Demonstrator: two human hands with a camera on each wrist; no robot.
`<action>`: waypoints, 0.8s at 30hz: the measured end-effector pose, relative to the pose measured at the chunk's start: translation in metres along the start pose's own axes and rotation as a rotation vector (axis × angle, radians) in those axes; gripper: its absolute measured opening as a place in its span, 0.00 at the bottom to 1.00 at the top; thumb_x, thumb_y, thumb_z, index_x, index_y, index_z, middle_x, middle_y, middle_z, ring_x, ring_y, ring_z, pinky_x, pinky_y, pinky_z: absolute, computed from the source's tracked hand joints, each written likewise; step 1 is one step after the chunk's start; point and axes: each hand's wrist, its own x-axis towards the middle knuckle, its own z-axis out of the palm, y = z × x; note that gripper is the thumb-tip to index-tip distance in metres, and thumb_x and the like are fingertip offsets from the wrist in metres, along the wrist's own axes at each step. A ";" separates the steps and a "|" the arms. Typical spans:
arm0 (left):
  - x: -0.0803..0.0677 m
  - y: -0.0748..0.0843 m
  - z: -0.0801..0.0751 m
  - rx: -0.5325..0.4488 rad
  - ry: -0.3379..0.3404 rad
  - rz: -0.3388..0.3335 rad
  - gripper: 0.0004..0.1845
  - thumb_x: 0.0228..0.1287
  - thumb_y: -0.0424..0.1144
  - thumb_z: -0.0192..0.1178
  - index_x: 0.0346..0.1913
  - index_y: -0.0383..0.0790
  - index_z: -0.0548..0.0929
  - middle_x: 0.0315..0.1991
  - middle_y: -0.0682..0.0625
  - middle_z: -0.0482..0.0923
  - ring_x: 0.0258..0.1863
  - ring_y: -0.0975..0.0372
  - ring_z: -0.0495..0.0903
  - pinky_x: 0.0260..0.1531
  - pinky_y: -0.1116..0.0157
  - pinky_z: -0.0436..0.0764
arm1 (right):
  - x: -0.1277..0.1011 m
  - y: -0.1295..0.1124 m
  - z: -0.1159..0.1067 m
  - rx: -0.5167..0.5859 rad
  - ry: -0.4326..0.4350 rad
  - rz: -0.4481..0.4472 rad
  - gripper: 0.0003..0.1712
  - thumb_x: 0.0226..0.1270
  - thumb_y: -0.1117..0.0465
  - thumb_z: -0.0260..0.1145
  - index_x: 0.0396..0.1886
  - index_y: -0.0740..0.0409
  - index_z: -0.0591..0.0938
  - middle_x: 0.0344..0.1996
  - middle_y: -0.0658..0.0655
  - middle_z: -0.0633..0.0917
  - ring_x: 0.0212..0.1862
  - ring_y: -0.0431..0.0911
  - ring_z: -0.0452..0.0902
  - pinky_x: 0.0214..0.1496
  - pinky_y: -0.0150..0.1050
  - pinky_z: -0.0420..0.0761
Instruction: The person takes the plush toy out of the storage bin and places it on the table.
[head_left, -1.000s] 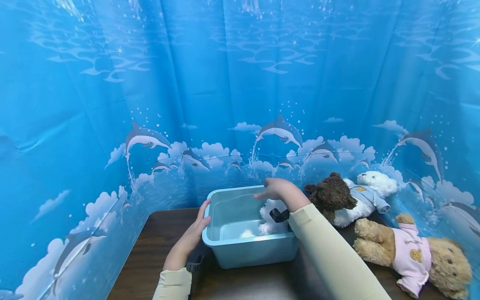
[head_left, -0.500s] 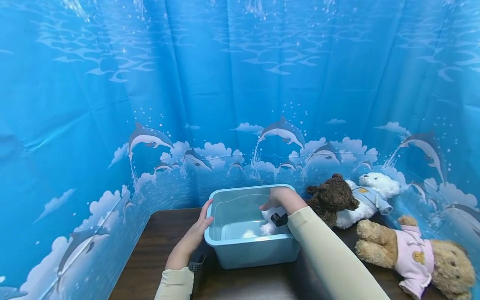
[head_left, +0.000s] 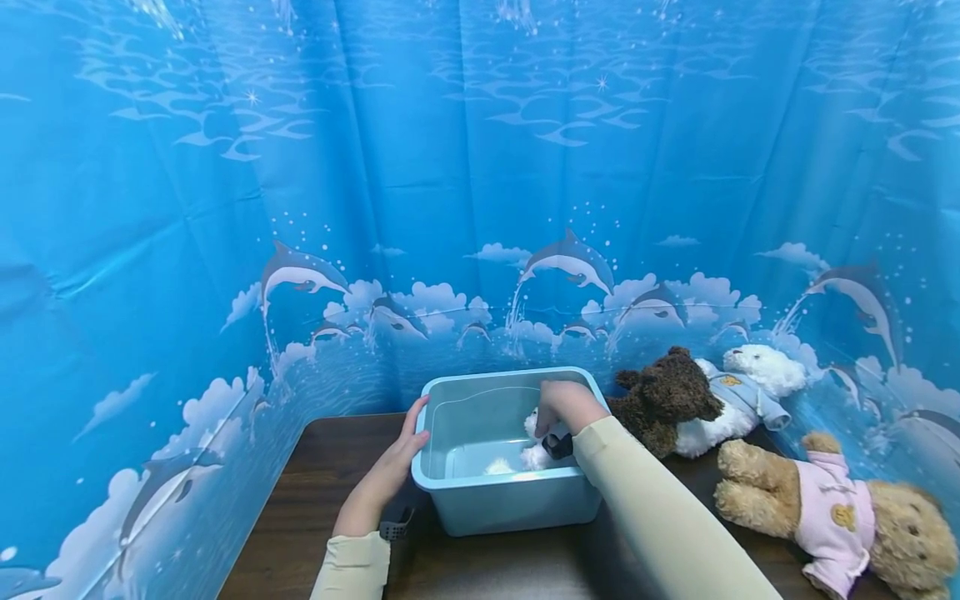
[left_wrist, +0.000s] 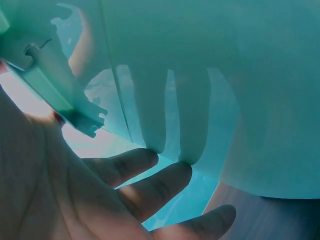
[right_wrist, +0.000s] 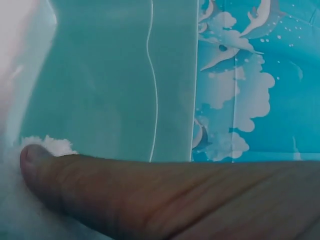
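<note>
Head view high, looking forward-down over the bin; both wrist views very close, perhaps against its walls.

The tub stands on the desk right before me, with the curtain behind it. My left hand lies against the tub's left wall, its fingers on the outside and the thumb over the rim. My right hand reaches into the tub's right side, onto the toy lying inside. Right of the tub two bears lie together at the back; a third bear lies nearer me, at the desk's right edge.
</note>
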 end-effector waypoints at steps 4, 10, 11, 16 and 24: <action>-0.001 0.001 0.000 0.001 0.005 0.004 0.38 0.85 0.58 0.40 0.88 0.69 0.36 0.92 0.48 0.31 0.89 0.38 0.39 0.78 0.22 0.51 | 0.004 -0.001 -0.001 -0.036 0.029 -0.017 0.45 0.58 0.60 0.86 0.74 0.60 0.77 0.66 0.63 0.83 0.51 0.53 0.78 0.57 0.49 0.84; -0.001 0.001 0.002 -0.010 -0.001 0.001 0.38 0.85 0.58 0.40 0.88 0.69 0.36 0.92 0.49 0.31 0.89 0.38 0.40 0.79 0.22 0.51 | -0.002 0.001 -0.003 -0.055 0.077 -0.037 0.25 0.59 0.64 0.83 0.55 0.55 0.83 0.46 0.58 0.86 0.41 0.52 0.76 0.43 0.45 0.77; -0.001 0.001 0.002 -0.009 0.000 -0.003 0.38 0.86 0.58 0.40 0.88 0.69 0.36 0.92 0.49 0.31 0.89 0.39 0.40 0.79 0.22 0.50 | -0.004 0.001 -0.003 -0.050 0.090 -0.046 0.25 0.59 0.65 0.82 0.54 0.55 0.84 0.45 0.58 0.86 0.41 0.52 0.76 0.42 0.45 0.76; 0.000 0.001 0.002 -0.004 0.005 -0.008 0.38 0.85 0.58 0.40 0.89 0.68 0.38 0.92 0.47 0.31 0.89 0.38 0.39 0.78 0.21 0.49 | -0.016 -0.003 -0.010 -0.025 0.175 -0.095 0.36 0.59 0.63 0.82 0.69 0.54 0.81 0.62 0.63 0.86 0.47 0.54 0.80 0.41 0.47 0.80; -0.001 0.002 0.001 0.011 0.004 -0.006 0.39 0.85 0.59 0.41 0.89 0.69 0.37 0.92 0.47 0.31 0.89 0.38 0.39 0.78 0.21 0.49 | -0.044 -0.015 -0.028 -0.023 0.356 -0.112 0.49 0.63 0.55 0.81 0.82 0.52 0.71 0.80 0.71 0.69 0.68 0.70 0.78 0.50 0.61 0.87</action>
